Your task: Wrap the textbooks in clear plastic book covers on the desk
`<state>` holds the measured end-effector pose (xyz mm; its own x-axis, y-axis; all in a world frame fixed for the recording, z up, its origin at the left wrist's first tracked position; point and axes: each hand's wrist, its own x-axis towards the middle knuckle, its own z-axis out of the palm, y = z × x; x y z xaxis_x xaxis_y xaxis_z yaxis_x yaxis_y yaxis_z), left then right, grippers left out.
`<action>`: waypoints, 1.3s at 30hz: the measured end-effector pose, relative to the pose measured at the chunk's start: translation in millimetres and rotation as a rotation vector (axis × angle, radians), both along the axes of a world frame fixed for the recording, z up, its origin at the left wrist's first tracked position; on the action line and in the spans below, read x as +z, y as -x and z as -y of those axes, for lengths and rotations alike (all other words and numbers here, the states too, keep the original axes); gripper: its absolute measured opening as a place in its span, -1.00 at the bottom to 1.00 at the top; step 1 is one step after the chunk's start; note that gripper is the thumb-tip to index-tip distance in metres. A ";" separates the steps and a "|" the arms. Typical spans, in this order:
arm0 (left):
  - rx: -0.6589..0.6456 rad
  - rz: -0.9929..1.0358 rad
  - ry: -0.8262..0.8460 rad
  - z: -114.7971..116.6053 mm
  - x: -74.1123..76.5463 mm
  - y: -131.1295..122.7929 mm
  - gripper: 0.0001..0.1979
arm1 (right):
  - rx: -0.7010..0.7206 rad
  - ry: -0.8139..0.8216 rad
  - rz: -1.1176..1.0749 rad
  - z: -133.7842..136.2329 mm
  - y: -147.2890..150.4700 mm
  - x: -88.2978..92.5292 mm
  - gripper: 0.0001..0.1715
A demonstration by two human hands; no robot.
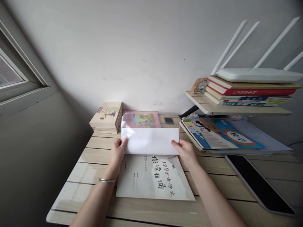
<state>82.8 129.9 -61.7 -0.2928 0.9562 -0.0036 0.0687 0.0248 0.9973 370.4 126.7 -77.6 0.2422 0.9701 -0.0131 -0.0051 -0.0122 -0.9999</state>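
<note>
A white sheet of paper (pixel 149 142) is stretched between my two hands above the desk. My left hand (pixel 119 150) pinches its left edge, thumb on top, and a silver bangle circles that wrist. On the opposite edge my right hand (pixel 187 153) grips the paper the same way. Below and nearer to me lies a pale booklet (pixel 146 181) with large Chinese characters on its cover; the paper hides its far part. Just behind the paper is a pink book (pixel 142 119) with a colourful picture, partly covered.
A stack of small books (pixel 107 115) stands at the desk's back left. To the right are a blue textbook (pixel 222 135) on other papers and a black phone (pixel 259 183). Above them, a raised shelf (pixel 243 109) carries stacked books and a white router (pixel 258 75).
</note>
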 end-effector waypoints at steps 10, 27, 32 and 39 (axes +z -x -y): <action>-0.090 0.075 -0.009 0.3 -1.4 7.0 -0.57 | 0.068 0.017 -0.062 0.4 -1.6 6.0 -0.43; -0.156 0.110 -0.010 6.2 8.9 3.4 -0.54 | -0.075 -0.050 0.162 -1.6 1.2 -4.6 -0.40; -0.021 0.014 -0.029 3.9 3.5 -0.3 -0.63 | 0.191 -0.009 0.044 2.1 -8.4 16.8 -0.41; 0.035 -0.017 -0.045 5.4 7.0 -7.4 -0.70 | 0.108 0.001 0.074 -1.4 -9.1 9.6 -0.43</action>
<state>90.2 124.5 -54.7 -0.3257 0.9444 0.0444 0.0860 -0.0171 0.9961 379.5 128.1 -68.0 0.1371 0.9906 -0.0003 0.0701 -0.0100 -0.9975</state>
